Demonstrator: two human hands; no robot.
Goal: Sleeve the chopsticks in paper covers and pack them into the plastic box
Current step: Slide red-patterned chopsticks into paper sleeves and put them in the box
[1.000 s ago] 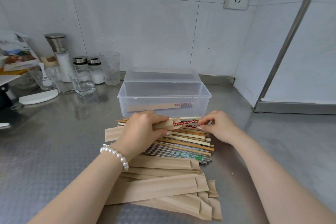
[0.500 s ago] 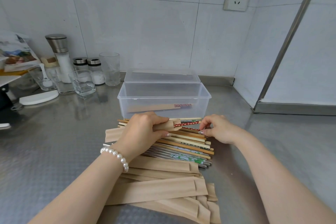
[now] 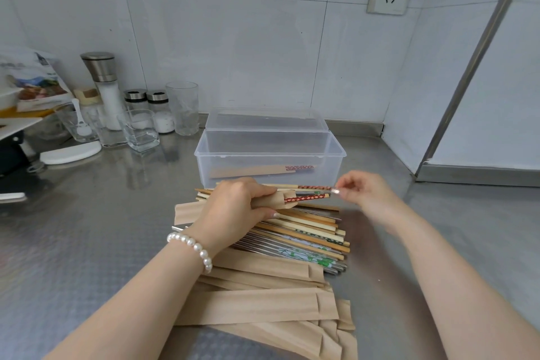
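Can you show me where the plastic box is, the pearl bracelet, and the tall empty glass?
plastic box [image 3: 268, 155]: head view, front wall near the rim.
pearl bracelet [image 3: 191, 244]: head view, a middle pearl on the wrist.
tall glass [image 3: 182, 108]: head view, middle of its side.
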